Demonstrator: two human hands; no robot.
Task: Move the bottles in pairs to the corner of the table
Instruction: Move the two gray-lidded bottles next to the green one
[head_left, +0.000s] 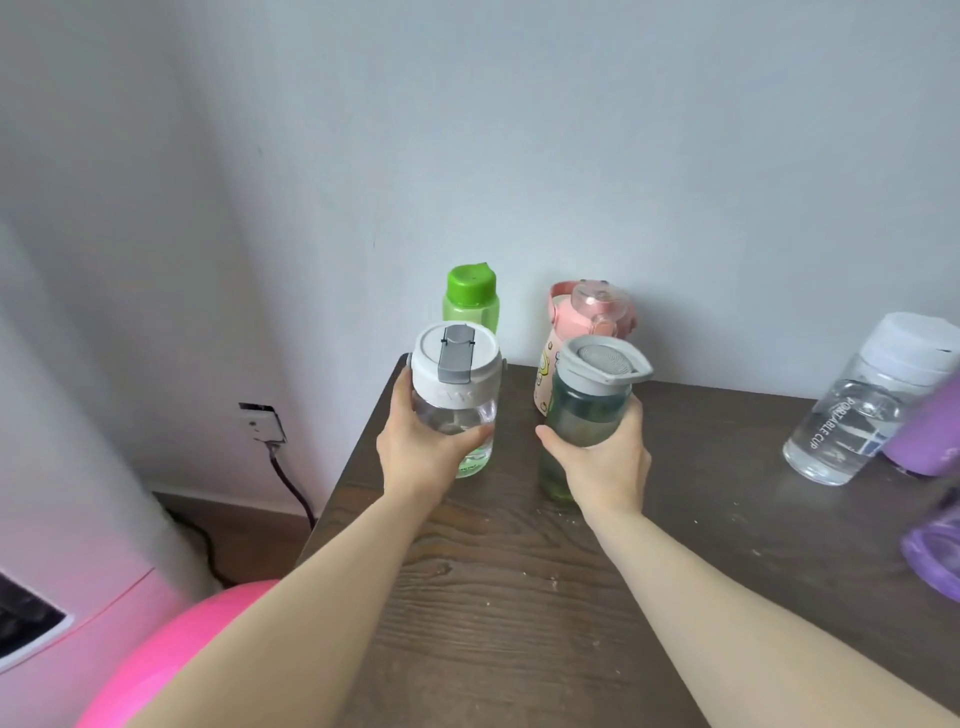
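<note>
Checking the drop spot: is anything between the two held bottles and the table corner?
Yes. A green bottle and a pink bottle already stand at the corner, directly behind the held ones.

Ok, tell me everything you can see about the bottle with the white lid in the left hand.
The white-lidded bottle looks like clear plastic with a wide white screw lid and a grey flip latch, shut. It is upright near the table's far left corner, in front of the green bottle. The left hand wraps around its body. Whether its base touches the table is unclear.
</note>
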